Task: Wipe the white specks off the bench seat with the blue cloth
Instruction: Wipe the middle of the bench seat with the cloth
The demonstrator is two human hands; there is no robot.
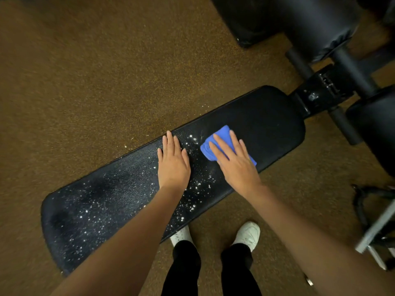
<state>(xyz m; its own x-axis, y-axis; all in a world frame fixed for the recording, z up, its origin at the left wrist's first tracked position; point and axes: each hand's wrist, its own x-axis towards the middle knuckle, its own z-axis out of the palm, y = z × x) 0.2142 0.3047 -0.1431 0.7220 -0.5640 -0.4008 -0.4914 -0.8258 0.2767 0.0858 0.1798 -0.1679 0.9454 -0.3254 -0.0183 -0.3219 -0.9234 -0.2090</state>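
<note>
Blue cloth (215, 144): soft, folded, light; likely bunches unless pressed flat. Right hand (235, 161) flat on it, centre frame; left hand (173, 162) spread on speckled bench seat (102, 199).

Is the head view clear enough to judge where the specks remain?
Head view: dim, warm light; white specks stand out sharply on the black bench seat; edges soften and bend toward the corners; no glare hides the blue cloth under the right hand.

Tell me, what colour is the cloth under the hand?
Blue. The cloth lies under the right hand on the black bench seat, seen in the head view.
</note>
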